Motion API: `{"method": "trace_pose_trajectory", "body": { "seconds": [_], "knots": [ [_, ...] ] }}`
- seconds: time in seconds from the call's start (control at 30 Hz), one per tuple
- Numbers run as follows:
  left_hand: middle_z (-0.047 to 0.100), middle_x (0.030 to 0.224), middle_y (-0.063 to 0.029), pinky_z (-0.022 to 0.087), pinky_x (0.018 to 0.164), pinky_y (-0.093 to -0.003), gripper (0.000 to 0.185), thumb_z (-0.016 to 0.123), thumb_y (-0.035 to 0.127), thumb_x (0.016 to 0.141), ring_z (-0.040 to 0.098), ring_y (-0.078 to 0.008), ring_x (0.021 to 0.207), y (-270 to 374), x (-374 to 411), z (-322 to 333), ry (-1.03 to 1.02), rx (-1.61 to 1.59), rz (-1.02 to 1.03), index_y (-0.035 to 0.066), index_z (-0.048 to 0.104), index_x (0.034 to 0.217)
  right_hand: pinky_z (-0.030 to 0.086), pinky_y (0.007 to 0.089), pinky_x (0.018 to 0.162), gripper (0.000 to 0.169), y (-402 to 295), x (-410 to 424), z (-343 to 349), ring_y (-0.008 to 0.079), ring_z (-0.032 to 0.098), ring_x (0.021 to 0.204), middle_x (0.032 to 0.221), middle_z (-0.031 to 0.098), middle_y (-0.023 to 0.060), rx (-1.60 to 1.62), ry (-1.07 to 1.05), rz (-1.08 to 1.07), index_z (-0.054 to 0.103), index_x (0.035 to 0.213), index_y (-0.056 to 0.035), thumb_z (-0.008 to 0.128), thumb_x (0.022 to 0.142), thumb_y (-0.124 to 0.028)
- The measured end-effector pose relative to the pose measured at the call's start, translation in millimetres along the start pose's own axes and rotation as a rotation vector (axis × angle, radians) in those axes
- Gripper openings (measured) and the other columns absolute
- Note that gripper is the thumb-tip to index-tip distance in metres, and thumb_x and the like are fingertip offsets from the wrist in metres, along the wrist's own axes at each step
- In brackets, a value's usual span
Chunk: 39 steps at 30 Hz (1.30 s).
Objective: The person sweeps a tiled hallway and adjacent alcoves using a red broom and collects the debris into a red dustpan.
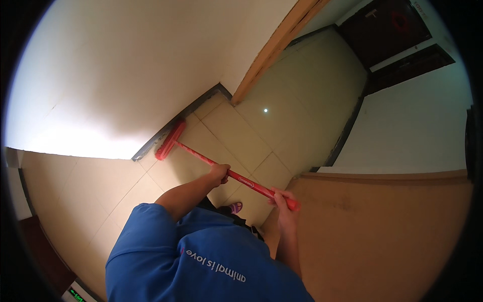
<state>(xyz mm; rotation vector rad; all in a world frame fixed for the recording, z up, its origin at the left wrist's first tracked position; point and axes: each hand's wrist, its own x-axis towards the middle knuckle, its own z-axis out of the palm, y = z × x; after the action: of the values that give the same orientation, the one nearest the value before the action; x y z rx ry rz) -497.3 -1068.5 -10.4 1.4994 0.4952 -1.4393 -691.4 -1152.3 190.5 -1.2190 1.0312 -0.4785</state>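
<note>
A red push broom reaches across the view, its red bristled head (171, 140) on the tiled floor (230, 139) beside the dark baseboard (196, 104). My left hand (220, 174) is closed around the middle of the red broom handle (247, 182). Near the handle's top end, my right hand (283, 202) grips it with the thumb along the upper side. The handle slopes down from my right hand towards the broom head at the left. Part of each hand's fingers is hidden by the handle or the hand itself.
A white wall (124, 75) meets the floor at a corner. Beyond it stand an orange-brown door frame (277, 49) and dark doors (385, 30). A brown wooden door panel (377, 234) is close on my right. A sandalled foot (236, 207) shows below me.
</note>
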Motion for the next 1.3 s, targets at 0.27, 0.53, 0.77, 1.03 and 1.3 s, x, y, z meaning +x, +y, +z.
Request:
{"method": "trace_pose_trajectory", "body": {
  "seconds": [0.27, 0.53, 0.77, 1.03, 1.3],
  "knots": [
    [0.049, 0.051, -0.0062, 0.042, 0.038, -0.0308, 0.026, 0.059, 0.022, 0.077, 0.047, -0.0168, 0.04, -19, 2, 56, -0.081, 0.258, 0.014, 0.004, 0.054, 0.059, 0.05, 0.0284, 0.073, 0.017, 8, -28, -41, 0.0171, 0.061, 0.078, 0.095, 0.062, 0.0115, 0.059, 0.228, 0.006, 0.06, 0.096, 0.002, 0.063, 0.084, -0.009],
    [0.052, 0.055, -0.0058, 0.04, 0.039, -0.0298, 0.039, 0.058, 0.039, 0.082, 0.048, -0.0162, 0.043, -45, -28, 110, -0.333, 0.468, -0.059, 0.003, 0.06, 0.067, 0.048, 0.0246, 0.063, 0.014, -25, -66, -75, 0.0137, 0.058, 0.07, 0.089, 0.062, 0.0106, -0.087, 0.397, -0.078, 0.06, 0.09, 0.0027, 0.063, 0.083, -0.01],
    [0.051, 0.056, -0.0041, 0.041, 0.042, -0.0295, 0.037, 0.053, 0.038, 0.085, 0.047, -0.0142, 0.044, -29, -45, 118, -0.568, 0.534, -0.206, 0.006, 0.062, 0.068, 0.046, 0.0234, 0.058, 0.009, -82, -71, -39, 0.0123, 0.055, 0.061, 0.082, 0.06, 0.0106, -0.247, 0.482, -0.093, 0.06, 0.081, 0.0023, 0.061, 0.084, -0.007],
    [0.051, 0.054, -0.0036, 0.041, 0.04, -0.0283, 0.033, 0.06, 0.033, 0.083, 0.047, -0.0154, 0.042, -16, -81, 121, -0.511, 0.286, -0.248, 0.005, 0.058, 0.065, 0.041, 0.0225, 0.055, 0.006, -107, -73, -26, 0.0114, 0.052, 0.06, 0.08, 0.061, 0.0105, -0.383, 0.354, -0.271, 0.059, 0.078, 0.0006, 0.062, 0.081, -0.004],
    [0.045, 0.052, -0.0044, 0.038, 0.039, -0.0288, 0.031, 0.062, 0.028, 0.082, 0.043, -0.0141, 0.043, 17, -79, 96, -0.29, 0.161, 0.039, 0.005, 0.055, 0.062, 0.044, 0.024, 0.062, 0.006, -84, -50, -33, 0.0119, 0.055, 0.069, 0.085, 0.062, 0.0089, -0.13, 0.286, -0.304, 0.06, 0.082, -0.0006, 0.061, 0.082, -0.006]
  ]
}}
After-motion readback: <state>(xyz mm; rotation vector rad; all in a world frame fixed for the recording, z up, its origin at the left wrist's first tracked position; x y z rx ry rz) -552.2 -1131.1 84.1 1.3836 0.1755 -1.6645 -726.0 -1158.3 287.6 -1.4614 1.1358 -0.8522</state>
